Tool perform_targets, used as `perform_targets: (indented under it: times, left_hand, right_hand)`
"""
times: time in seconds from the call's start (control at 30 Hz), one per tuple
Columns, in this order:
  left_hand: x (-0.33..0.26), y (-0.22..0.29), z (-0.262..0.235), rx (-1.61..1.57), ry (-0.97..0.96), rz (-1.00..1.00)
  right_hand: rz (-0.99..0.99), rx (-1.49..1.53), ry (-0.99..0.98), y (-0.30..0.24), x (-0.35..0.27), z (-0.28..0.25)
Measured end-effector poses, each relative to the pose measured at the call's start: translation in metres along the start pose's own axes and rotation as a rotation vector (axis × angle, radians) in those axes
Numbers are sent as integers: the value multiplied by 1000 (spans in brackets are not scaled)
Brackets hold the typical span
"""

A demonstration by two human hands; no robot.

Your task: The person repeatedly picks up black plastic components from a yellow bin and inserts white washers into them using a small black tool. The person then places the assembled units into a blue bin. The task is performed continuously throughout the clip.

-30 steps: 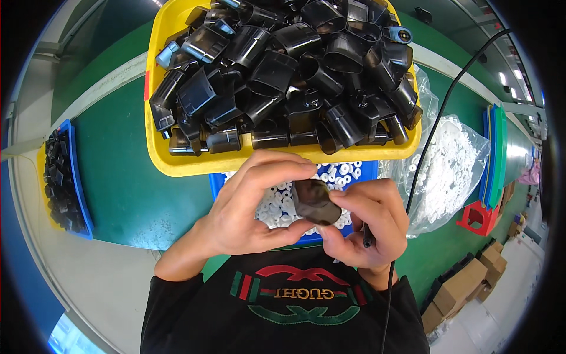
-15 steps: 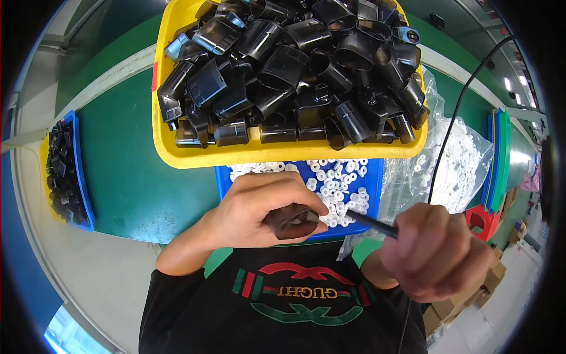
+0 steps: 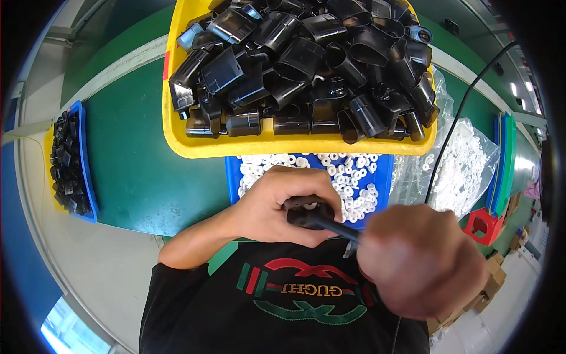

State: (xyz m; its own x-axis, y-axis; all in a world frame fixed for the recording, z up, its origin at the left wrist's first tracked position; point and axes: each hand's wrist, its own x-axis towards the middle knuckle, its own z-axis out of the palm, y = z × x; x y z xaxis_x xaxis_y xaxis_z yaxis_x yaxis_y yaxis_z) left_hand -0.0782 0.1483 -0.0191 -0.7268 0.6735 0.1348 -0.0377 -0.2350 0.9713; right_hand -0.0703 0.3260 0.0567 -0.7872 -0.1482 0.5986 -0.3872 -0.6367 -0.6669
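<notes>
My left hand (image 3: pixel 268 206) is wrapped around a hollow black plastic housing (image 3: pixel 297 216), its open end facing my right hand. Something small and white shows inside the opening. Blurred by motion, my right hand (image 3: pixel 421 259) grips a dark rod-shaped tool (image 3: pixel 341 229) whose tip reaches into the housing. The fist hides the tool's other end. Just beyond my left hand, white plastic rings (image 3: pixel 354 206) lie in a blue tray (image 3: pixel 233 180).
A yellow bin (image 3: pixel 247 147) heaped with black housings (image 3: pixel 300 59) overhangs the blue tray. A clear bag of white rings (image 3: pixel 463 159) lies to the right, with a black cable (image 3: pixel 451 127) across it. Another bin (image 3: pixel 88 171) of black parts stands far left on the green table (image 3: pixel 135 147).
The rod tool has moved left, its tip going from beside the housing into its opening. My left hand has shifted slightly right and turned the housing's opening more into view.
</notes>
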Motion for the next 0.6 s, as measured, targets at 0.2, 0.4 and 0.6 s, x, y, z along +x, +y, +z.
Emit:
perform_targets:
  times: [0.2, 0.4, 0.6]
  left_hand:
    - [3, 8, 5, 150, 61, 83]
    - [5, 4, 1, 333, 111, 356]
    - [2, 1, 4, 220, 71, 199]
  right_hand:
    - [-149, -420, -43, -30, -3, -7]
    - [223, -1137, -154, -14, -22, -8]
    - [228, -1093, -187, -16, -24, -11]
